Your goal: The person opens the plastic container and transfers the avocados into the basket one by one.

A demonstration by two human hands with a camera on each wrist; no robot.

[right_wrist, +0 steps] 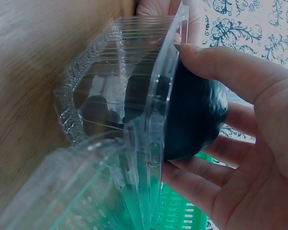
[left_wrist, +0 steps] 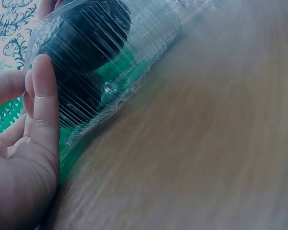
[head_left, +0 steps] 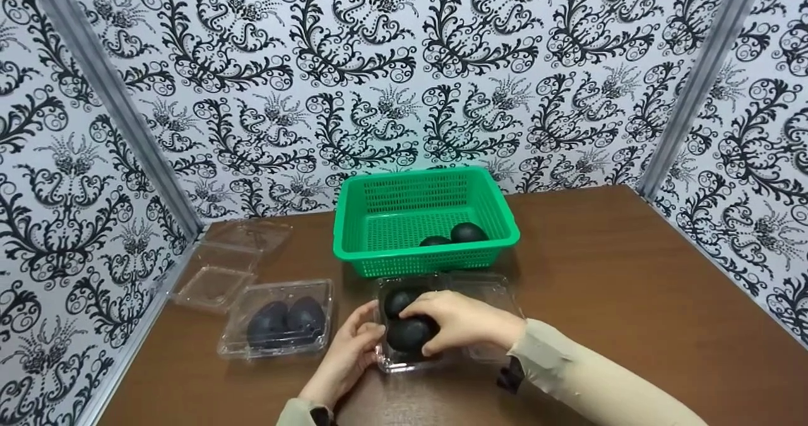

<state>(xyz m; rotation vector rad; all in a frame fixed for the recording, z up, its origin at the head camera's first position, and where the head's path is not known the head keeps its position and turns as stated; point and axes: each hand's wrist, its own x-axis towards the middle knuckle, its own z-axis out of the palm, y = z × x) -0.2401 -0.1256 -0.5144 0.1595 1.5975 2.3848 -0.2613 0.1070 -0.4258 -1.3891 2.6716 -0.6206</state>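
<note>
An open clear plastic clamshell box (head_left: 404, 368) stands in front of the basket, its lid (head_left: 489, 282) folded out to the right. My left hand (head_left: 353, 348) holds the box by its left side, thumb near the rim; in the left wrist view that hand (left_wrist: 33, 124) lies against the ribbed wall. My right hand (head_left: 464, 319) grips a dark avocado (head_left: 407, 336) in the near part of the box. In the right wrist view, thumb and fingers spread round this avocado (right_wrist: 194, 112), which sits partly inside the box. Behind it lies another avocado (head_left: 398, 301).
A green perforated basket (head_left: 379, 255) at the back holds dark avocados (head_left: 468, 232), partly hidden by its front wall. On the left a closed clear box (head_left: 230, 349) contains two avocados (head_left: 305, 315). Beyond it lie clear plastic boxes (head_left: 214, 287) near the patterned wall.
</note>
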